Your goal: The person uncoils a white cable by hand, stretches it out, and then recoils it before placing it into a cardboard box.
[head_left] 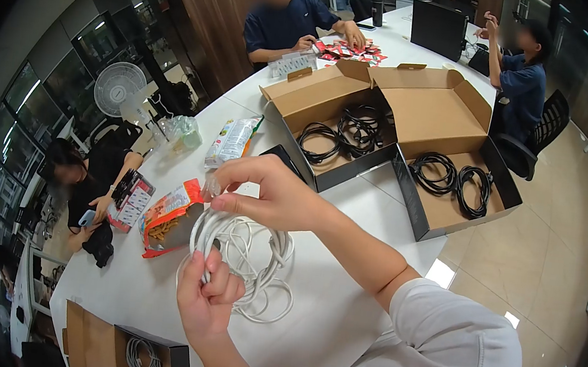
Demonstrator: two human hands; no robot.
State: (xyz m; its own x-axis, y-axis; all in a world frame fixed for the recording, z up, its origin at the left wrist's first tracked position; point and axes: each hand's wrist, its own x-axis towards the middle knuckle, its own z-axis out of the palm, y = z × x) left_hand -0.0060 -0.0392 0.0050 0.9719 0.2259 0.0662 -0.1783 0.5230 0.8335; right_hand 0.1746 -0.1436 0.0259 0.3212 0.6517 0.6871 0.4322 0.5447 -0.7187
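My left hand is closed around one side of a coil of white cable, held just above the white table. At the top of the coil, my right hand pinches the cable, its thumb and fingers close together. A small clear piece shows at those fingertips; what it is I cannot make out. More loops of white cable lie loosely behind my left hand. An opened orange snack bag with brown sticks inside lies just left of the coil.
Two open cardboard boxes with coils of black cable stand at the back right. An open box at the front left holds a grey cable coil. A white snack bag lies farther back. Several people sit around the table.
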